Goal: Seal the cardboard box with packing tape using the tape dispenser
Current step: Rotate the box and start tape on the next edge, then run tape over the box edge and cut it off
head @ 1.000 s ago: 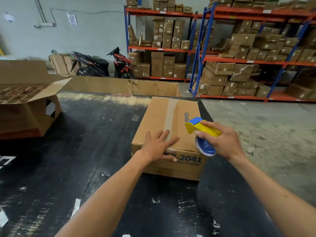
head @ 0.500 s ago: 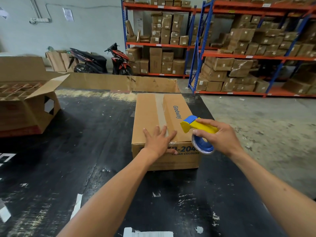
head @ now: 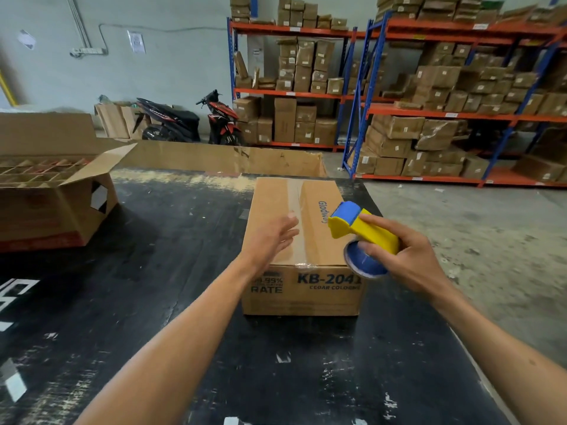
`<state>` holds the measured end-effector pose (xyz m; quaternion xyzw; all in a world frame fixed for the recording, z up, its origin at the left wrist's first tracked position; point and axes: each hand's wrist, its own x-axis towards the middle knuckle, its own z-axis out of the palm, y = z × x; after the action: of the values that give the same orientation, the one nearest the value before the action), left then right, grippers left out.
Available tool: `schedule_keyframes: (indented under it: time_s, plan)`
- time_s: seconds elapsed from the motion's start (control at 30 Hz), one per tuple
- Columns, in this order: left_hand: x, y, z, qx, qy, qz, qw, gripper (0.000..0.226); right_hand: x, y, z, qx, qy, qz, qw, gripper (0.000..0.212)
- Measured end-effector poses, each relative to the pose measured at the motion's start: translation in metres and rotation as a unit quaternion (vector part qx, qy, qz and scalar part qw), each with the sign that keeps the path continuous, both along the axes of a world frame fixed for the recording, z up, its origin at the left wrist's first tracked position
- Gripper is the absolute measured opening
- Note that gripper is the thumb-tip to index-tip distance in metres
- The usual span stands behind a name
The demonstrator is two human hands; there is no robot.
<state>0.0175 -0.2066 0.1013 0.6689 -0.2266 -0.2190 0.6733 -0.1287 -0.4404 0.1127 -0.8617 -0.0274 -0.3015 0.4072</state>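
Observation:
A closed brown cardboard box (head: 310, 289) marked KB-2041 stands on the black table (head: 171, 271). A strip of clear tape (head: 295, 207) runs along its top seam and ends at the near edge. My left hand (head: 270, 237) hovers flat over the box's near left top, fingers spread, holding nothing. My right hand (head: 408, 259) grips a yellow and blue tape dispenser (head: 359, 234) just above the box's near right corner, its blue head pointing left toward the seam.
An open cardboard box (head: 58, 207) with dividers sits at the table's left. A flat cardboard sheet (head: 221, 161) stands along the far edge. Shelving racks (head: 429, 111) full of cartons and two parked scooters (head: 184, 124) are behind. Concrete floor lies to the right.
The box has turned so its front faces me squarely. My left hand lifted off the near edge of the lid and moved up over the top. The dispenser stayed in my right hand.

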Motion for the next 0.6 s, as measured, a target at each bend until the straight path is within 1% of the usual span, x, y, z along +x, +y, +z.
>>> schedule_keyframes:
  time_s: [0.03, 0.07, 0.1, 0.17, 0.2, 0.27, 0.33, 0.37, 0.43, 0.6]
  plan:
    - [0.002, 0.003, 0.007, -0.077, 0.092, 0.023, 0.992, 0.064, 0.001, 0.001, 0.003, -0.047, -0.041, -0.004, 0.998, 0.05]
    - [0.004, 0.006, 0.013, -0.125, 0.164, 0.036, 0.978, 0.065, 0.002, 0.003, 0.007, -0.087, -0.084, -0.005, 0.993, 0.051]
    - [0.006, 0.009, 0.018, -0.143, 0.213, 0.038, 0.966, 0.067, 0.005, 0.007, 0.01, -0.118, -0.122, -0.004, 0.985, 0.052]
    - [0.005, 0.013, 0.027, -0.141, 0.259, 0.003, 0.955, 0.073, 0.012, 0.015, 0.012, -0.177, -0.162, 0.009, 0.971, 0.053]
    - [0.001, 0.015, 0.032, -0.141, 0.264, -0.024, 0.954, 0.075, 0.016, 0.018, 0.008, -0.215, -0.154, 0.021, 0.964, 0.053]
    - [-0.009, 0.016, 0.04, -0.119, 0.246, -0.063, 0.96, 0.075, 0.022, 0.022, -0.005, -0.273, -0.098, 0.048, 0.956, 0.053]
    - [-0.012, 0.018, 0.041, -0.079, 0.226, -0.059, 0.969, 0.068, 0.027, 0.021, -0.018, -0.273, -0.071, 0.066, 0.957, 0.052]
    - [-0.011, 0.021, 0.039, -0.073, 0.229, -0.05, 0.969, 0.064, 0.028, 0.021, -0.02, -0.268, -0.074, 0.071, 0.958, 0.053]
    - [-0.008, 0.028, 0.035, -0.09, 0.244, -0.029, 0.965, 0.056, 0.029, 0.025, -0.018, -0.271, -0.083, 0.076, 0.956, 0.056]
    - [-0.009, 0.031, 0.033, -0.115, 0.255, -0.008, 0.96, 0.026, 0.037, 0.034, -0.007, -0.279, -0.121, 0.083, 0.949, 0.056]
